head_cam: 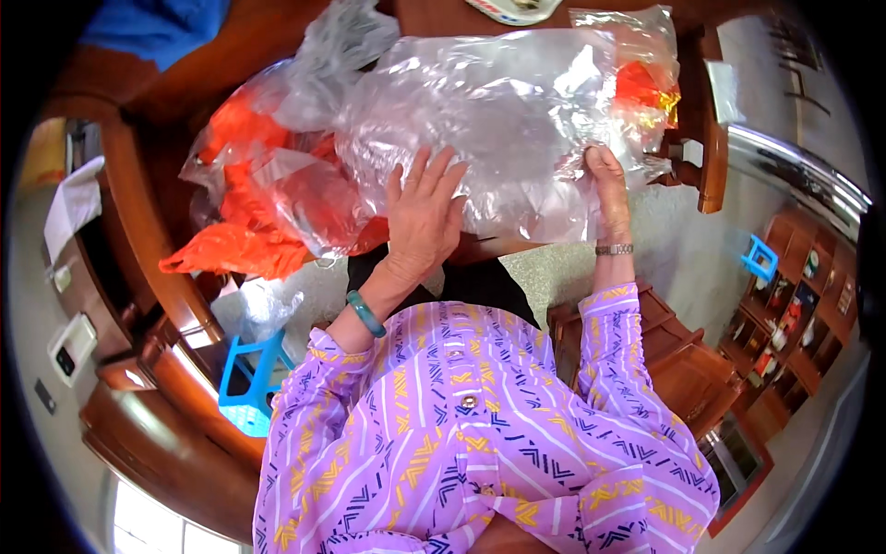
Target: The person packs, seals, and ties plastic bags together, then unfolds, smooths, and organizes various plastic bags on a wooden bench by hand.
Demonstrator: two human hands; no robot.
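Note:
A large clear plastic bag lies spread out in front of me on a dark wooden table. My left hand rests flat on its near left part, fingers apart and palm down. At the bag's right edge my right hand pinches the film between thumb and fingers. Crumpled orange-red plastic bags lie to the left, partly under clear film. A greyish translucent bag is bunched behind them. Beyond the right edge lies another clear bag beside a red and gold piece.
A white dish stands at the table's far side. Blue cloth or plastic lies at the far left. A blue plastic stool stands at lower left, a smaller blue stool at right. Wooden shelves hold several items.

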